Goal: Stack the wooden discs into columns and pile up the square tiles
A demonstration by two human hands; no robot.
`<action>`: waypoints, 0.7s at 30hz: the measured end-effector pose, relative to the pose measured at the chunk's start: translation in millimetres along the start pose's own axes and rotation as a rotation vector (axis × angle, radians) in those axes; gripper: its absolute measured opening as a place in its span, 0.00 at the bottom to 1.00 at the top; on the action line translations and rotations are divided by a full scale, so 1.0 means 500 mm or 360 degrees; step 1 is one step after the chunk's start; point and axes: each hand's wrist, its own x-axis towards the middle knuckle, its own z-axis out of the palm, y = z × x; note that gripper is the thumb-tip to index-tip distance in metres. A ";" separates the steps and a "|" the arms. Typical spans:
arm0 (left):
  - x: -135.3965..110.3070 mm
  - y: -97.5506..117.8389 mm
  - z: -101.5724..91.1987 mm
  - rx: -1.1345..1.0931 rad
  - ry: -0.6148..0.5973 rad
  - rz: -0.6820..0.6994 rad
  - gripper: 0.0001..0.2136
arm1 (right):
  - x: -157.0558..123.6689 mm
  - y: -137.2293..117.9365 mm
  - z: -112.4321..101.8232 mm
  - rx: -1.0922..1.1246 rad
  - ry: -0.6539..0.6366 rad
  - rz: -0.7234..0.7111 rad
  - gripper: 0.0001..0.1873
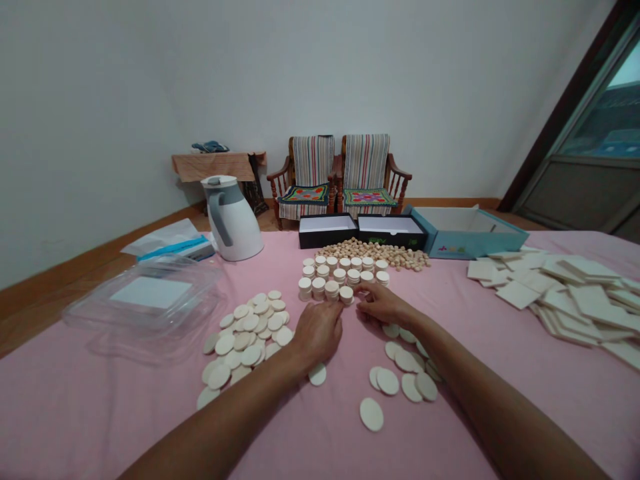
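Short stacks of round wooden discs (331, 289) stand in rows on the pink cloth. My left hand (319, 330) is just in front of the nearest row, back upward, with its fingers bent and pressed together; the fingertips are mostly hidden. Close by on the right, my right hand (383, 305) has curled fingers at the side of the end stack (346, 295). Whether either hand holds a disc cannot be made out. Loose discs (250, 323) lie in a pile left of my left hand. More loose discs (406, 360) are scattered below my right wrist.
Behind the stacks lie many small wooden beads (375, 252), two black open boxes (327, 239) and a blue box (455, 245). Square wooden pieces (575, 287) are heaped at right. A white jug (240, 227) and clear plastic container (145, 317) stand at left.
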 end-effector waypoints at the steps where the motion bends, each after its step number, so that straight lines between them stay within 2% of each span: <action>1: 0.000 0.000 0.000 0.0011 -0.0012 -0.0012 0.09 | 0.000 -0.001 0.000 0.0014 -0.0013 -0.0003 0.20; 14: 0.006 0.004 -0.004 0.0063 -0.0047 -0.0106 0.08 | 0.000 0.006 0.003 0.0040 -0.0031 0.0011 0.21; 21: 0.005 0.002 -0.003 0.0012 -0.0032 -0.0078 0.10 | -0.003 0.007 0.001 -0.0010 -0.0029 0.0015 0.20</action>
